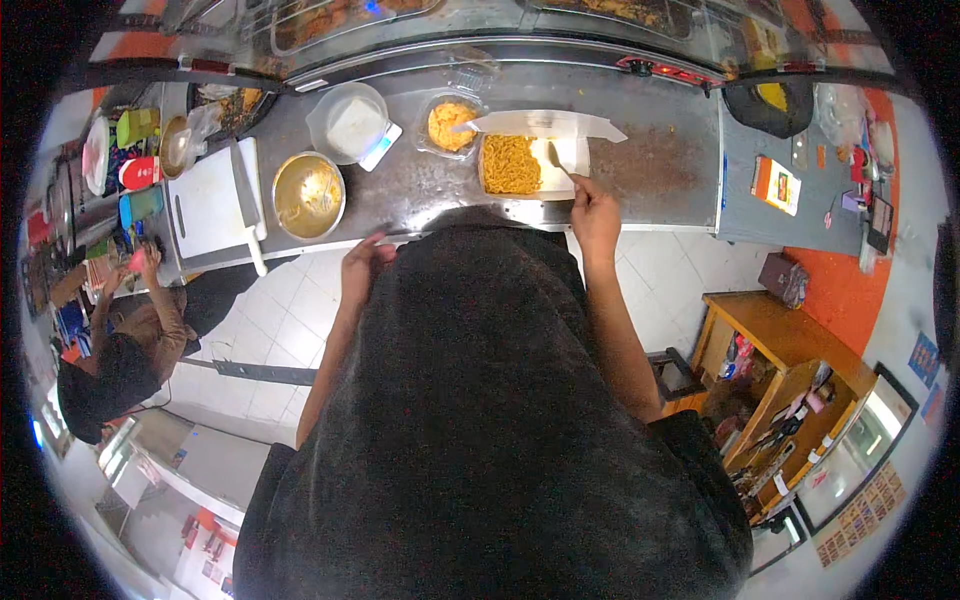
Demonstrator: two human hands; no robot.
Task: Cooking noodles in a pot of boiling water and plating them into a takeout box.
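My right hand [596,217] grips the handle of a metal spoon [555,156], its bowl over the bare white side of an open paper food box [571,166]. Orange-brown noodles [510,165] fill the left part of that box, and its lid stands raised at the back. My left hand [367,261] is at the counter's front edge with fingers apart, holding nothing. Behind and left of the box, a clear plastic container holds yellow-orange food [450,126]. Farther left stands a steel bowl [309,196] with sauce smears inside.
A translucent tub [349,124] rests beside a digital scale [381,147]. On a white cutting board [210,199] lies a knife [244,187], its handle jutting past the counter edge. A glass display case [480,30] borders the back. Another person [142,337] works at far left.
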